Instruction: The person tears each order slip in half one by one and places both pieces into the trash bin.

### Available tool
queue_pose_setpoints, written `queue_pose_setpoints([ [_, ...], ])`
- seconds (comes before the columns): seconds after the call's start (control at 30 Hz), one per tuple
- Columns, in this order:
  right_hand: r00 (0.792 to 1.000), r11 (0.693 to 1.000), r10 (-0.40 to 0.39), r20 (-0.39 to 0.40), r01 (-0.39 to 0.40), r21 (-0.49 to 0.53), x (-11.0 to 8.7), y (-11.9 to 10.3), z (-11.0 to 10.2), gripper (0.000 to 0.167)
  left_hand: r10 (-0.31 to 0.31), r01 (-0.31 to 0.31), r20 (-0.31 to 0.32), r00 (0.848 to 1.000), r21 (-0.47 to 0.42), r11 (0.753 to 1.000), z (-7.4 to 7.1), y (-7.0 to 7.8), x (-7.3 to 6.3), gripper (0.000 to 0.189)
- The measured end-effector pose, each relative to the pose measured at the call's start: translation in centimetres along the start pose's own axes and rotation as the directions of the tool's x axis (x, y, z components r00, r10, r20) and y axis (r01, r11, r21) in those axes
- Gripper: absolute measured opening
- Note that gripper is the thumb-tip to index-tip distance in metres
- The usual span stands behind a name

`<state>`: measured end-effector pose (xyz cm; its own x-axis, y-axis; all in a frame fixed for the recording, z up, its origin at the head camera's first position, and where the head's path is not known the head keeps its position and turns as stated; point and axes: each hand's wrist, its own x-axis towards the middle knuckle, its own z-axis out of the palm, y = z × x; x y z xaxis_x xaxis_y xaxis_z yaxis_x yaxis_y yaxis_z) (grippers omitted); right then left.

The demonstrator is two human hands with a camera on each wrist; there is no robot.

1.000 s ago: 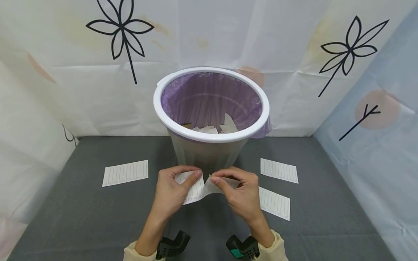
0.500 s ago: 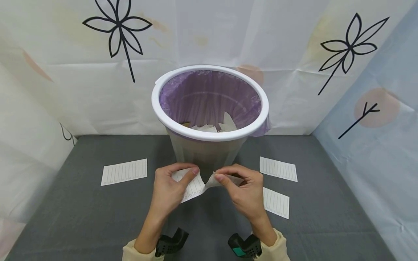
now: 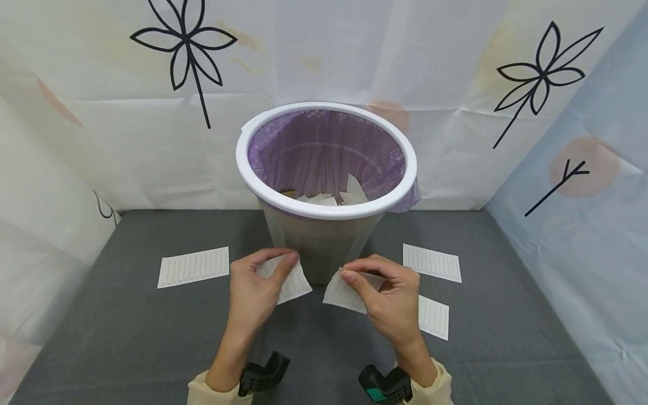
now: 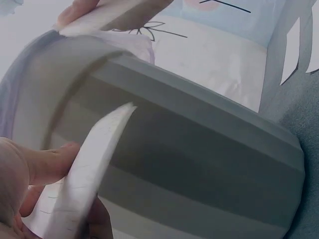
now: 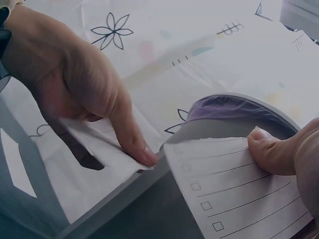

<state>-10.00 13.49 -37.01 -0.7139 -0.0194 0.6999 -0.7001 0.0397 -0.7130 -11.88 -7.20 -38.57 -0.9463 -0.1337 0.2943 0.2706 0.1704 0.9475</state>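
In the head view my left hand (image 3: 255, 289) pinches a torn piece of lined paper (image 3: 293, 286) between thumb and fingers. My right hand (image 3: 390, 295) pinches a second torn piece (image 3: 344, 293), and a gap separates the two pieces. Small checkboxes and ruled lines show on the right-hand piece (image 5: 234, 186) in the right wrist view. Both hands are in front of a waste bin (image 3: 324, 242) with a white rim and a purple liner. Paper scraps (image 3: 354, 191) lie inside it. The left wrist view shows the left-hand piece (image 4: 84, 169) close to the bin's side.
One lined paper slip (image 3: 193, 267) lies on the dark grey table (image 3: 126, 337) at left. Two more lie at right, an upper slip (image 3: 432, 262) and a lower slip (image 3: 433, 318) partly behind my right hand. A patterned cloth (image 3: 455, 163) stands behind the bin.
The paper was still joined at its lower edge between my hands; now it is split into two pieces. My left hand has moved left and my right hand right.
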Motion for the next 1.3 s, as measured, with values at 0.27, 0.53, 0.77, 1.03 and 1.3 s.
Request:
queue_pose_setpoints([
  [0.27,1.0,1.0,-0.017,-0.02,0.017,-0.004,0.1,-0.3,-0.4,0.016,-0.025,0.025,-0.008,1.0,-0.037,0.999,-0.7,0.4,-0.2,0.007],
  [0.53,0.998,1.0,-0.011,-0.064,0.011,-0.007,0.3,-0.8,-1.1,0.017,-0.019,0.017,-0.032,0.999,-0.051,0.999,-1.5,1.4,-0.6,0.007],
  [0.77,0.995,0.999,-0.03,-0.096,0.029,-0.016,0.9,-1.4,-2.1,0.016,-0.039,0.03,-0.071,0.997,-0.119,0.992,-2.8,2.6,-0.5,0.008],
  [1.03,0.985,0.993,-0.116,-0.124,0.116,-0.003,3.6,-2.4,-4.3,0.011,0.006,-0.042,-0.153,0.988,-0.239,0.97,-5.5,5.0,1.1,0.01],
  [1.3,0.968,0.985,-0.172,-0.184,0.167,-0.042,6.7,-4.1,-5.9,0.013,0.065,-0.149,-0.199,0.978,-0.444,0.883,-7.3,8.6,3.7,0.009],
])
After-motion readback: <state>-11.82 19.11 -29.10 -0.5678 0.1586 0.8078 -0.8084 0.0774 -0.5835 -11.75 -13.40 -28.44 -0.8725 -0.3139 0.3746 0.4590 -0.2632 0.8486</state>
